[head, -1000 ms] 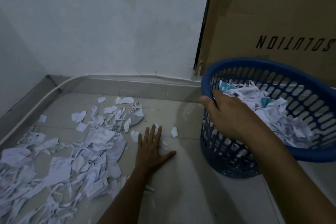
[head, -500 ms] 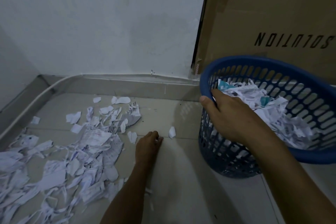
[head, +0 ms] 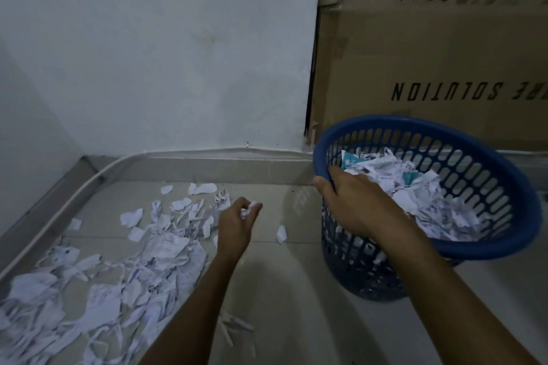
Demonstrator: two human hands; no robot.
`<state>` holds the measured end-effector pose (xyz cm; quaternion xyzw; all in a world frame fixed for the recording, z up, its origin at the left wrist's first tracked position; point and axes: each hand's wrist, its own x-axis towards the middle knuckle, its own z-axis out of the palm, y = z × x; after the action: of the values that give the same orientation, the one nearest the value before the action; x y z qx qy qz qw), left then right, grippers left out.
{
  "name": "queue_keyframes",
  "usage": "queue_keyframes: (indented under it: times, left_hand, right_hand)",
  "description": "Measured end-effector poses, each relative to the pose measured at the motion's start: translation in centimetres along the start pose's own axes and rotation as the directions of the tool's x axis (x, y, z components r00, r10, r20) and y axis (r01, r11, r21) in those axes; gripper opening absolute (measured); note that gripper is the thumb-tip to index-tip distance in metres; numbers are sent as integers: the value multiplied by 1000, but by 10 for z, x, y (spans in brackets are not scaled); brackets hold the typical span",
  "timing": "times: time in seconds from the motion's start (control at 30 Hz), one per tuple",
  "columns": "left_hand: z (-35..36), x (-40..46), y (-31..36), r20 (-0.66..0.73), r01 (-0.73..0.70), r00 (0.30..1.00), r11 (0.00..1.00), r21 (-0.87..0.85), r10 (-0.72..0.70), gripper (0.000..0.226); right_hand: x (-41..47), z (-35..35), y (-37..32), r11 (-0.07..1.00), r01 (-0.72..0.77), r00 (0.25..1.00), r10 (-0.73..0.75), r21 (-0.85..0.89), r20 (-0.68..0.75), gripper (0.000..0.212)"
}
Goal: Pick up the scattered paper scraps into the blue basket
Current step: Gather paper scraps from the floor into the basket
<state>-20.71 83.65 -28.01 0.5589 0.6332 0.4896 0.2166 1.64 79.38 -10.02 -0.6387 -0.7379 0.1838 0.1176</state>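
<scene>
A blue slotted basket stands tilted on the floor at the right, with white paper scraps piled inside. My right hand grips its near-left rim. White scraps lie scattered over the tiled floor at the left, densest toward the lower left. My left hand is raised above the floor between the pile and the basket, fingers curled round a small white scrap. One loose scrap lies on the floor just right of that hand.
A large cardboard box leans against the wall behind the basket. A white wall and a grey skirting close off the corner at the back and left. A few thin strips lie near my left forearm.
My left hand went from lying flat on the floor to closing on a scrap, then lifted off the floor with it. My right hand stayed on the basket rim.
</scene>
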Motion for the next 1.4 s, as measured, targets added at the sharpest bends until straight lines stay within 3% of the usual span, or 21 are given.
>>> queue_keyframes:
  times: [0.2,0.33,0.6,0.8,1.03,1.23,1.4]
  left_hand:
    - [-24,42,88,-41,-188,982,978,-91,185,32]
    - [-21,70,171,21,-342,938,933,-115,346,33]
    - [37,87,282,272,-521,800,844,-126,534,37]
    - [75,61,312,591,-506,646,851,-142,483,29]
    - [55,76,278,596,-445,693,891,-91,406,35]
    - [33,93,243,535,-361,770,929,-84,348,63]
    - [14,96,206,425,-273,848,948,-161,317,38]
  right_hand:
    - [-7,2,-6,1000,0,1000,-1,26,25,40]
    - [-8,9,-14,1000,-12,999,11,21,40,48]
    - [-16,9,-16,999,-35,998,34,27,53,56]
    - [-21,3,-17,999,-33,999,31,39,34,47]
    - [-26,3,-13,999,-12,999,11,37,44,57]
    - [-25,4,-9,998,-6,999,3,70,35,51]
    - [-23,8,-7,997,-5,999,1,78,40,50]
